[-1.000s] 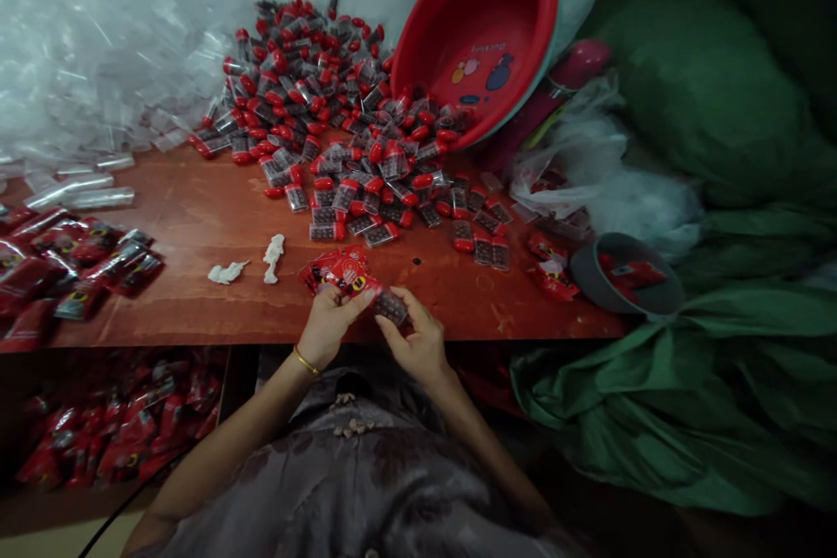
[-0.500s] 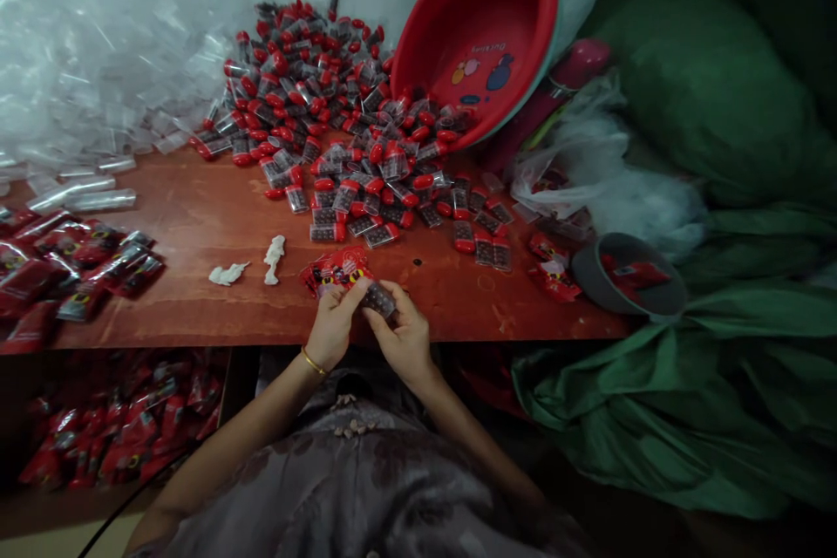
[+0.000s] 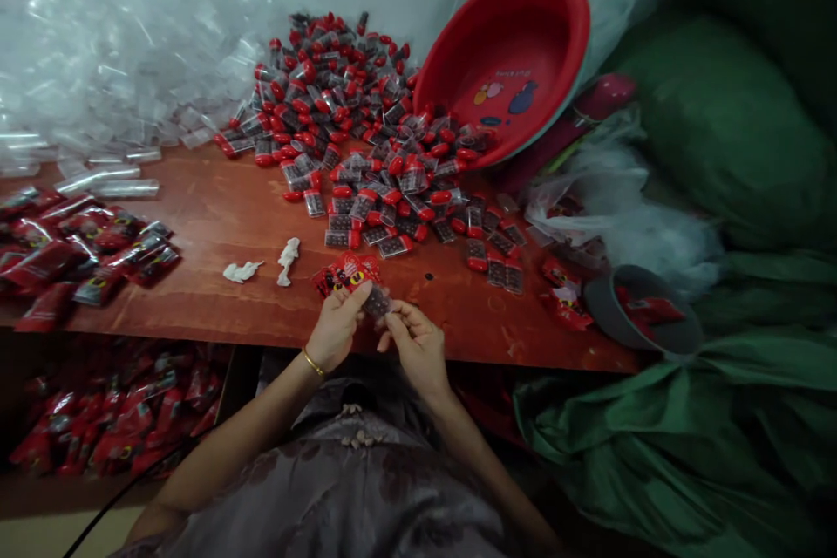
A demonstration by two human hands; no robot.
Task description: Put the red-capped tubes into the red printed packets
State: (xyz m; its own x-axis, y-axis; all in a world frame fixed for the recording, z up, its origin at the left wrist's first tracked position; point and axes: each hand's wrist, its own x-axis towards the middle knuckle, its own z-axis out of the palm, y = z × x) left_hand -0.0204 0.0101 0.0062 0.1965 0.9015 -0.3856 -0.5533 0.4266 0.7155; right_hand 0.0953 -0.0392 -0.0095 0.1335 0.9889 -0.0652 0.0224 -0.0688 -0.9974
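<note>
Two hands, head view: both of yours meet near the table's front edge.
Left hand: your left hand (image 3: 332,333) is pinched closed, thumb over fingers, gripping a clear case with dark dotted contents (image 3: 377,302).
Right hand: your right hand (image 3: 418,350) has its fingers curled, thumb and forefinger close together at the case's near right end; you cannot tell whether they grip it or only touch it.
Clear case: it sits tilted between your hands, just in front of the red printed wrappers (image 3: 346,268) on the wooden table (image 3: 215,209).
Red-capped cases: a heap of red-capped clear cases (image 3: 340,96) lies beyond, reaching into the tipped red basin (image 3: 579,26).
Left side: two white scraps (image 3: 243,271) lie near the wrappers; filled red packets (image 3: 98,248) are farther left.
Right side: a grey bowl (image 3: 602,314) holds red pieces.
</note>
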